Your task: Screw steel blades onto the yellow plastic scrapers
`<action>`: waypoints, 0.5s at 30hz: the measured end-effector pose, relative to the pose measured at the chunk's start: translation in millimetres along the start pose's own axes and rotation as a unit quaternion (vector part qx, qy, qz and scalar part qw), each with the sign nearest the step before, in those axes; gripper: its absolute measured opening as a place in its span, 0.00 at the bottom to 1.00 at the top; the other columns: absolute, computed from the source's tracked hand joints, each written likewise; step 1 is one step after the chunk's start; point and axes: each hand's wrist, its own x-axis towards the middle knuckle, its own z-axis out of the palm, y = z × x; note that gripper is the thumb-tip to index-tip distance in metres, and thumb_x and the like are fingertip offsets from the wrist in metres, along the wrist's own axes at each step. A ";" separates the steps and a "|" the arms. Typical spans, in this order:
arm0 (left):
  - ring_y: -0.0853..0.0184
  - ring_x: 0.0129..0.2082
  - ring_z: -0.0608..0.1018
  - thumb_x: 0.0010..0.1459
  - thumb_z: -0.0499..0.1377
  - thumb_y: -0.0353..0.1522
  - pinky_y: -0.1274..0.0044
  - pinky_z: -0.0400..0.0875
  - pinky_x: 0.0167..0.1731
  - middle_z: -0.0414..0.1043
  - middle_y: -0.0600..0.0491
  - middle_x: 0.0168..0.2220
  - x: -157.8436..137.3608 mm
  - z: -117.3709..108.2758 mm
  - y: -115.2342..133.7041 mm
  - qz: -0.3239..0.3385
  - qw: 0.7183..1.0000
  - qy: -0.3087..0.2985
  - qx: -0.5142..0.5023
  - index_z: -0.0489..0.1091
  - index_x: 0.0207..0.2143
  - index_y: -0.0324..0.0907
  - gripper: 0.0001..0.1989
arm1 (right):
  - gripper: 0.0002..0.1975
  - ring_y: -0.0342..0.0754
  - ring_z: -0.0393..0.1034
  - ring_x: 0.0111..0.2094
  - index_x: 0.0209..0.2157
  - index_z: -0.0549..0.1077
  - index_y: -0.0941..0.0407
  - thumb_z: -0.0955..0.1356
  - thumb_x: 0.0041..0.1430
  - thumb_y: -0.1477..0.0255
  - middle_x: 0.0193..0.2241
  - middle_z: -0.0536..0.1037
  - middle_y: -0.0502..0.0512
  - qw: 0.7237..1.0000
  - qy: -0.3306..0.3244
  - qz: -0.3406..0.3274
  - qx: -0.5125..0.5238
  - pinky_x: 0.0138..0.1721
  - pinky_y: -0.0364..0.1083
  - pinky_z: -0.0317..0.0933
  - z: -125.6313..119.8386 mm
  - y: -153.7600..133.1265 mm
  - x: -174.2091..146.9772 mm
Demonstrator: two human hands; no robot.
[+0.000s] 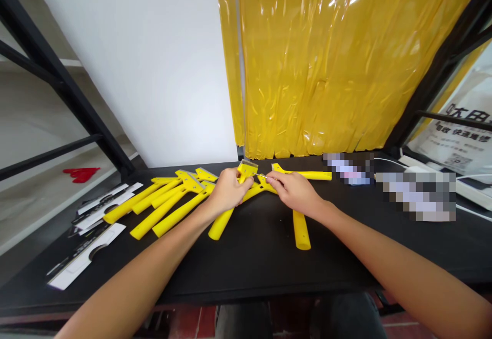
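Note:
My left hand [227, 191] is closed around a yellow scraper [222, 224], with its metal-edged head tilted up past the fingertips. My right hand [294, 190] pinches a thin metal-shafted tool [260, 175], its shaft pointing left to the side of that head. Most of the tool is hidden in the fingers, so its exact kind does not show. More yellow scrapers lie around the right hand, one with its handle [302, 232] toward me and another with its handle [318, 175] pointing right. Left of my left hand, several yellow scrapers [169, 203] rest in an overlapping pile.
Black-and-white printed cards [86, 257] lie at the left of the black table [253, 262]. Behind stand a white panel [154, 72] and a yellow plastic sheet [326, 72]. Blurred items [417, 193], a white power strip [449, 183] and cables are at right. Black frame posts flank the table.

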 end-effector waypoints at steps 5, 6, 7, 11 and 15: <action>0.72 0.13 0.66 0.57 0.58 0.34 0.80 0.59 0.16 0.64 0.58 0.12 -0.8 -0.5 -0.1 0.046 0.999 0.018 -0.014 0.66 0.19 0.42 0.13 | 0.11 0.40 0.49 0.16 0.32 0.72 0.54 0.63 0.65 0.64 0.16 0.59 0.43 0.928 -0.070 0.133 0.342 0.20 0.42 0.42 -0.8 -4.3 2.1; 0.72 0.14 0.66 0.56 0.58 0.33 0.80 0.59 0.16 0.64 0.58 0.12 -1.0 -0.6 0.0 0.052 0.998 0.022 -0.016 0.66 0.19 0.42 0.13 | 0.10 0.39 0.42 0.15 0.32 0.71 0.54 0.64 0.64 0.63 0.15 0.53 0.41 0.893 -0.096 0.172 0.404 0.17 0.42 0.37 -1.6 -3.6 2.4; 0.72 0.14 0.65 0.56 0.58 0.33 0.80 0.58 0.16 0.63 0.58 0.13 -1.3 -0.7 0.1 0.056 0.998 0.025 -0.015 0.65 0.19 0.42 0.13 | 0.09 0.38 0.38 0.15 0.33 0.70 0.54 0.65 0.63 0.63 0.15 0.50 0.39 0.855 -0.121 0.203 0.461 0.16 0.42 0.33 -2.6 -2.4 2.7; 0.72 0.14 0.64 0.56 0.57 0.34 0.80 0.56 0.16 0.62 0.60 0.13 -1.7 -1.6 0.1 0.069 0.997 0.027 0.009 0.65 0.20 0.41 0.12 | 0.08 0.37 0.31 0.16 0.33 0.67 0.53 0.67 0.62 0.64 0.15 0.46 0.38 0.732 -0.201 0.252 0.601 0.15 0.41 0.28 -5.3 2.4 3.4; 0.70 0.15 0.67 0.56 0.57 0.34 0.79 0.59 0.18 0.64 0.59 0.14 1.1 -2.0 -2.2 0.062 0.998 0.019 0.026 0.68 0.24 0.41 0.10 | 0.08 0.37 0.32 0.15 0.32 0.68 0.54 0.66 0.62 0.64 0.15 0.46 0.38 0.749 -0.188 0.254 0.583 0.15 0.41 0.28 -0.8 2.7 3.3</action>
